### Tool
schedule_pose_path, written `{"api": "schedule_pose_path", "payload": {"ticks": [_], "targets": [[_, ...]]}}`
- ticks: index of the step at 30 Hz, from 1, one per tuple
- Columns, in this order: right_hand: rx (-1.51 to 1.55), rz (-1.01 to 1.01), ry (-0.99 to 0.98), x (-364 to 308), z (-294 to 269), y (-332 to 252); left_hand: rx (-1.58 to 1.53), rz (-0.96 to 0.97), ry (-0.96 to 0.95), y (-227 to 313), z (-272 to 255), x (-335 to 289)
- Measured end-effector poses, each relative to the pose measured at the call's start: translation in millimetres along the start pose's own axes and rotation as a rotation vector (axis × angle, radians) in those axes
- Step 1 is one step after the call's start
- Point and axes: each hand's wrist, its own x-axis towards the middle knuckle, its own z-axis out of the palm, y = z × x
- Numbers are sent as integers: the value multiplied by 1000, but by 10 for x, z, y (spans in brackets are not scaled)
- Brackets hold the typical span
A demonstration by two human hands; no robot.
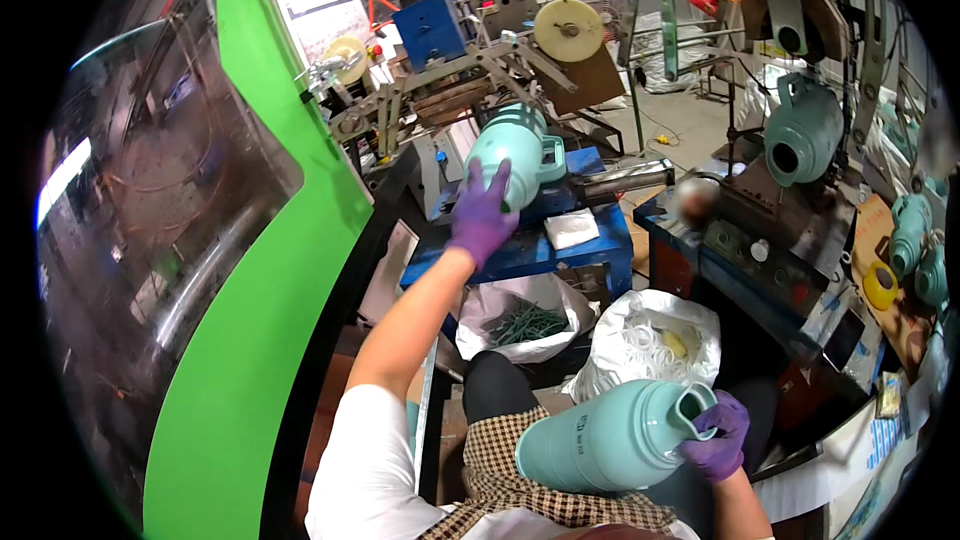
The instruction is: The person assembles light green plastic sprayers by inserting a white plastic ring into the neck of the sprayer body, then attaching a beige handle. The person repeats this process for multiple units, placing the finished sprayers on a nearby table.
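Note:
My left arm reaches forward to a teal vacuum jug [513, 139] lying on the blue machine stand. My left hand [484, 214], in a purple glove, is closed over the near end of that jug, with its fingers spread round the body and its handle pointing right. A second teal vacuum jug [600, 439] lies tilted across my lap, its mouth to the right. My right hand [721, 437], also in a purple glove, is wrapped round its handle by the spout. Part of the handle is hidden by the fingers.
A folded white cloth [572, 229] lies on the blue stand [560, 258]. Below are a sack of green strips [530, 324] and a white sack of pale rings [655, 342]. A green machine panel [225, 390] borders my left. Another teal jug [804, 130] sits in a right-hand machine.

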Motion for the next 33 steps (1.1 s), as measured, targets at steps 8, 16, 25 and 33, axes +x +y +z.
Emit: {"api": "schedule_pose_path", "payload": {"ticks": [8, 16, 25, 33], "targets": [[-66, -28, -75, 249, 130, -25, 474, 246, -403, -25, 445, 1185], [286, 86, 75, 710, 436, -469, -862, 1120, -988, 1786, -1483, -486], [-979, -141, 318, 2004, -571, -67, -897, 83, -757, 493, -1671, -683], [-1446, 205, 293, 2957, -1212, 462, -750, -20, -25, -551, -573, -1728]]}}
